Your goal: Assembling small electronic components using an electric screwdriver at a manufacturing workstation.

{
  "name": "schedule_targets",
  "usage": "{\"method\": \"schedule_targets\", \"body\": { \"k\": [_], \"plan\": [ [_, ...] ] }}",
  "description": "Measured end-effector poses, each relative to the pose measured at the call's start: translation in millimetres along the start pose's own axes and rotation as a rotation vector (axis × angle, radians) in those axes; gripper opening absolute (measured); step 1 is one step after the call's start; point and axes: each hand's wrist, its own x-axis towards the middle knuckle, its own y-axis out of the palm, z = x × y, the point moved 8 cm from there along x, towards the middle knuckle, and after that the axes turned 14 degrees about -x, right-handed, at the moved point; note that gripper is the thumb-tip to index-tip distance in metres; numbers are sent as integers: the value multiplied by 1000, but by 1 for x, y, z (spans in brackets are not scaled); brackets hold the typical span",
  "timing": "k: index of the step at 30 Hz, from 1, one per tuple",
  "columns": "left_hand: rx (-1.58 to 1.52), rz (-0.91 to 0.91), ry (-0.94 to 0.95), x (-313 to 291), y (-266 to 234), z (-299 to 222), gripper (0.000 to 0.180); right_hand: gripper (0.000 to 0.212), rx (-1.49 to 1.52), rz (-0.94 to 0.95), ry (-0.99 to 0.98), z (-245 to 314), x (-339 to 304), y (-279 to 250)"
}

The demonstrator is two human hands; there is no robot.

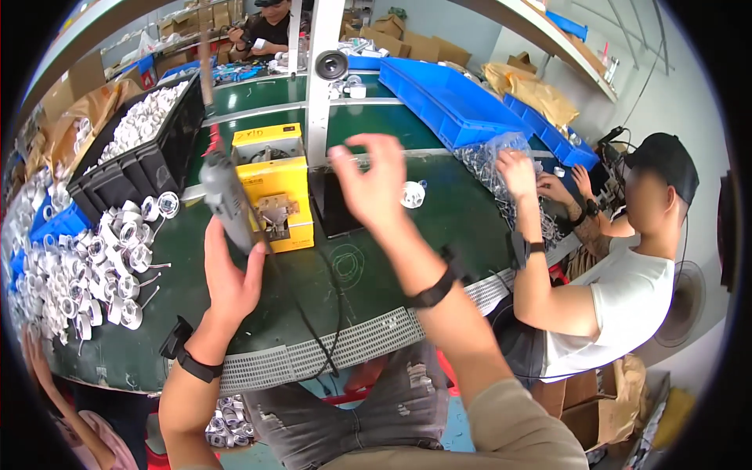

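Observation:
My left hand (pixel 231 278) is closed around the lower end of a grey electric screwdriver (pixel 225 196), which stands tilted with its red-tipped end up. A black cord (pixel 304 313) runs from its lower end toward the table's front edge. Just behind the screwdriver is a yellow box (pixel 291 184) with small metal parts in its front opening. My right hand (pixel 374 184), slightly blurred, hovers over a black tray (pixel 333 215), its fingers curved and apart; nothing shows between them. A round white part (pixel 413 194) lies on the green table to its right.
White round fittings with wires (pixel 117 266) are heaped at left. Behind them stands a black crate (pixel 145 157) of small white parts. Blue trays (pixel 446 98) lie far right. A white post (pixel 319 102) rises mid-table. One co-worker (pixel 619 290) sits at right, handling a plastic bag (pixel 493 168).

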Motion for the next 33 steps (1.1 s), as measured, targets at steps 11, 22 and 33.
{"method": "schedule_targets", "body": {
  "k": [11, 22, 33],
  "plan": [
    [-64, -189, 445, -9, -14, -68, 36, 41, -527, 535, -56, -143, -47, 1],
    [-1448, 401, -652, -39, 80, -4, 32, 30, -70, 59, -634, 82, -79, -26],
    [-1386, 394, -829, -37, 75, -6, 51, 57, 294, 218, -731, 91, -90, -16]
  ]
}}
